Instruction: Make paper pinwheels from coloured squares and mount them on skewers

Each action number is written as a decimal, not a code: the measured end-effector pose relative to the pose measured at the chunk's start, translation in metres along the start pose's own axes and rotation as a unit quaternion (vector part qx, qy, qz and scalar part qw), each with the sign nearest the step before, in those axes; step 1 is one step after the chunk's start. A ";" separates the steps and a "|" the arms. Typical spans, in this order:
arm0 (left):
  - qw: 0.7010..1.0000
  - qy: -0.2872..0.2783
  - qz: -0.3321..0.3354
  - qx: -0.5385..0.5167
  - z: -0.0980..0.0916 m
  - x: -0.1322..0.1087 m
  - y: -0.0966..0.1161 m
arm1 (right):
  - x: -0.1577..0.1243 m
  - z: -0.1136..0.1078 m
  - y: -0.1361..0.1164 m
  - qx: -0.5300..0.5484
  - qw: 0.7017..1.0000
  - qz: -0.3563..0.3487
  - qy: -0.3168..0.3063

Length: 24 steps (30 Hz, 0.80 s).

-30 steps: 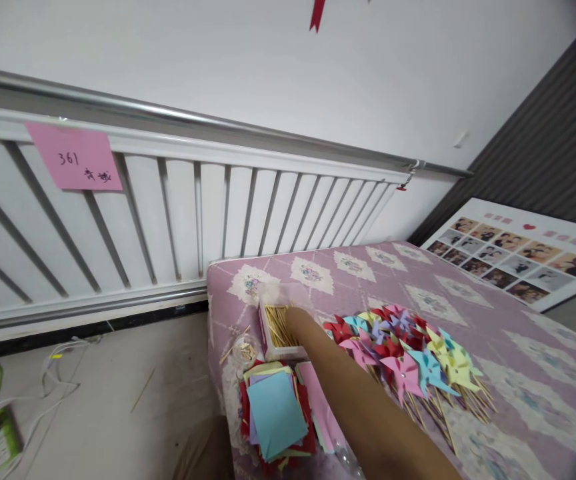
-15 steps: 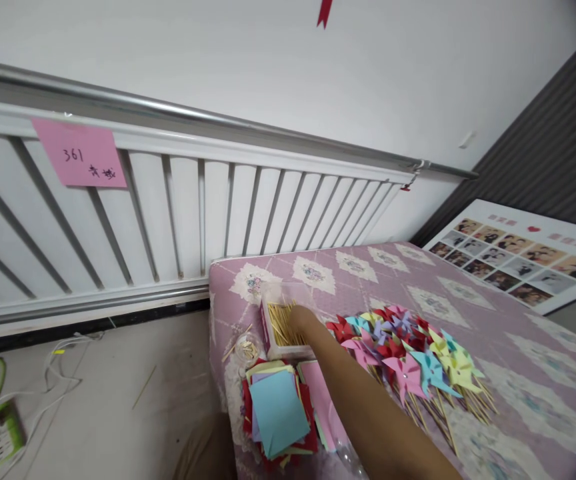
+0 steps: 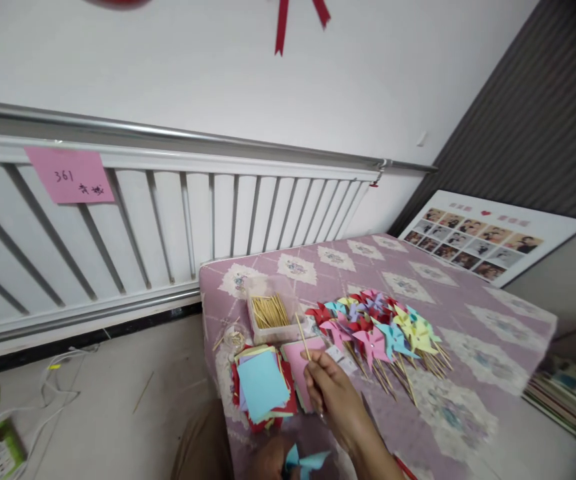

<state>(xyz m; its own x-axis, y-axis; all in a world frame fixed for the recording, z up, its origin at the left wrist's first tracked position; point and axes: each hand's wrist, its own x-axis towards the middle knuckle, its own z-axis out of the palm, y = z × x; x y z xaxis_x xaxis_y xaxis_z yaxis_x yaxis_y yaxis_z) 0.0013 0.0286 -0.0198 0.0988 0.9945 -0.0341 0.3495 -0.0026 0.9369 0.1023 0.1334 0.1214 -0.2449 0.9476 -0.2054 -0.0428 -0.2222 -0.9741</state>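
My right hand [image 3: 332, 393] pinches a thin wooden stick [image 3: 303, 335], which points up above the pink paper [image 3: 302, 370]. Low in the view, my left hand [image 3: 269, 459] is blurred and holds a light blue pinwheel [image 3: 305, 462]. A stack of coloured paper squares [image 3: 264, 385], light blue on top, lies left of my right hand. Behind it stands a clear box [image 3: 271, 311] full of wooden sticks. Beside the box is a small round container [image 3: 235, 337] with little pieces in it. Many finished pinwheels on sticks [image 3: 383, 327] lie in a pile to the right.
The purple patterned cloth [image 3: 488, 360] covers the surface. A white radiator [image 3: 223, 213] with a pink note [image 3: 71, 175] runs along the wall. A photo board [image 3: 493, 233] leans at the right. A green power strip [image 3: 5, 450] and cables lie on the floor.
My right hand has come out of the stick box towards me, now with a stick. My left hand and the light blue pinwheel have come into view. The camera view has shifted.
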 end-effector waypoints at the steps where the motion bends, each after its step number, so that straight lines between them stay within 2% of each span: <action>1: 1.000 0.013 -0.015 0.024 0.003 0.000 -0.003 | -0.017 -0.004 0.007 0.020 1.000 0.022 0.009; 3: 0.998 0.033 -0.022 0.052 0.008 -0.001 -0.007 | -0.046 -0.010 0.018 0.041 0.998 0.048 0.022; 6: 0.997 0.071 -0.005 0.016 0.012 -0.004 -0.006 | -0.081 -0.019 0.025 0.057 0.997 0.052 0.027; 10: 0.990 0.099 -0.029 -0.099 0.009 -0.005 0.004 | -0.114 -0.033 0.027 0.034 0.998 0.036 0.033; 13: 0.967 0.150 -0.084 -0.191 0.001 -0.004 0.020 | -0.131 -0.046 0.031 -0.006 0.999 0.023 0.035; 16: 0.945 0.204 -0.110 -0.231 -0.010 -0.001 0.051 | -0.143 -0.056 0.035 -0.045 0.998 0.011 0.035; 20: 0.919 0.261 -0.120 -0.271 -0.025 0.009 0.109 | -0.154 -0.064 0.036 -0.103 0.994 -0.021 0.041; 24: 0.857 0.238 -0.076 -0.450 -0.033 0.018 0.152 | -0.162 -0.066 0.029 -0.163 0.983 -0.066 0.055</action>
<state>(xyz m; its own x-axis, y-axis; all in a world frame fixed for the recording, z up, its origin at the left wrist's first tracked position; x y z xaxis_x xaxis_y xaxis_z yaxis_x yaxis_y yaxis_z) 0.0258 0.0493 0.1334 -0.3515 0.9065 -0.2340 -0.5567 -0.0014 0.8307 0.2045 -0.0113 0.1198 -0.1502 0.9864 -0.0667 0.2505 -0.0273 -0.9677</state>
